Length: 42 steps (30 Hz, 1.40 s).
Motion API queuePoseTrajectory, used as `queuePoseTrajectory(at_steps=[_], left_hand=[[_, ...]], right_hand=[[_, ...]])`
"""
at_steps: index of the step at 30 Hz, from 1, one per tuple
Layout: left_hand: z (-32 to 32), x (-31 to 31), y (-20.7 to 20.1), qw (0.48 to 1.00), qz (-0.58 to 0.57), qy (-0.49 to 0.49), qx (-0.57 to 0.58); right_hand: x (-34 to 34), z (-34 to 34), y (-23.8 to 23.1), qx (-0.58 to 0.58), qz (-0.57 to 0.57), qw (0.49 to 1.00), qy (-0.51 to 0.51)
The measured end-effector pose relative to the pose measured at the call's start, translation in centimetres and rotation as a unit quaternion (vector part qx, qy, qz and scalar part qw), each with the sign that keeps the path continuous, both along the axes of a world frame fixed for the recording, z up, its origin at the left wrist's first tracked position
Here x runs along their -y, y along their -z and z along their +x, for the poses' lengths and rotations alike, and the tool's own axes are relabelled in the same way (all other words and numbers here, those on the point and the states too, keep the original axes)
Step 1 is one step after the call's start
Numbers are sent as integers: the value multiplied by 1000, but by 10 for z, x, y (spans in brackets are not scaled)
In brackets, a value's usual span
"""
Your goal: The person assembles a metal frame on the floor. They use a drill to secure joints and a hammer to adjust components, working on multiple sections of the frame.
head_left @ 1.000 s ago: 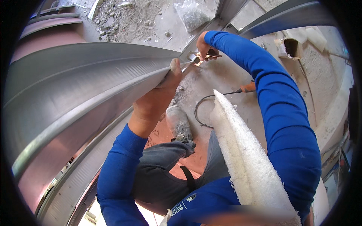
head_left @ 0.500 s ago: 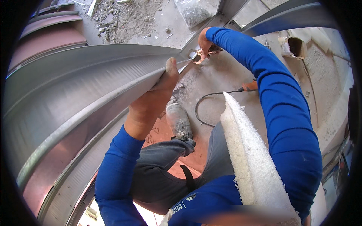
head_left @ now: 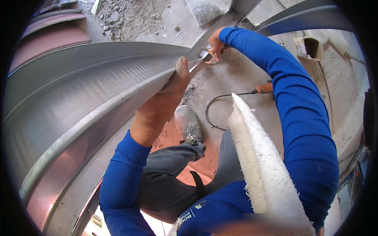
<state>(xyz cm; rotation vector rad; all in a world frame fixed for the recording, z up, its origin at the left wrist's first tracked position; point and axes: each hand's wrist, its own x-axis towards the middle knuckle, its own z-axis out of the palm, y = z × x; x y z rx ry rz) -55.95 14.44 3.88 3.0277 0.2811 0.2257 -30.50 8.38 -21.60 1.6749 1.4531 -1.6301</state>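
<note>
A long grey metal channel (head_left: 106, 74) runs from the lower left up to the centre. My left hand (head_left: 163, 96) is wrapped round its near edge, with the thumb up along the lip. At the channel's far end, my right hand (head_left: 216, 44) is closed on a clamp-like hand tool (head_left: 207, 57) with curved metal jaws. The jaws sit at the channel's tip, close to the base of another metal profile (head_left: 206, 37). My fingers hide part of the tool, so its exact kind cannot be made out.
An orange corded power tool (head_left: 264, 87) lies on the floor right of centre, its black cable curling toward my shoe (head_left: 188, 122). An open cardboard box (head_left: 311, 49) stands at right. Rubble (head_left: 130, 19) and a clear plastic bag (head_left: 202, 13) lie at the back. White fleecy material (head_left: 262, 157) hangs close in front.
My right hand has shifted slightly at the channel's tip, and the tool's jaws have turned a little. My left hand keeps its hold on the channel.
</note>
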Motion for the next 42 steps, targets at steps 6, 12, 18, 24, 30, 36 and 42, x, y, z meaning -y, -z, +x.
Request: queuePoseTrajectory(at_steps=[6, 12, 18, 24, 30, 36, 42], left_hand=[[18, 9, -12, 979, -130, -40, 152], [24, 11, -10, 938, -267, -88, 202], [25, 7, -9, 925, -297, -146, 188], [32, -2, -11, 970, -147, -110, 156], [32, -13, -4, 948, -224, -128, 187], [36, -24, -4, 955, -208, -167, 129], [19, -13, -34, 979, -92, -151, -102]], right_hand=[[10, -5, -1, 45, 106, 993, -12], [8, -10, 0, 74, 127, 988, -42], [11, -5, -26, 138, 178, 972, -65], [139, -93, -54, 119, 504, 623, 586], [296, -142, -14, 349, 290, 95, 886], [288, -118, 18, 234, 167, 34, 957], [303, -83, 12, -176, 255, -134, 941]])
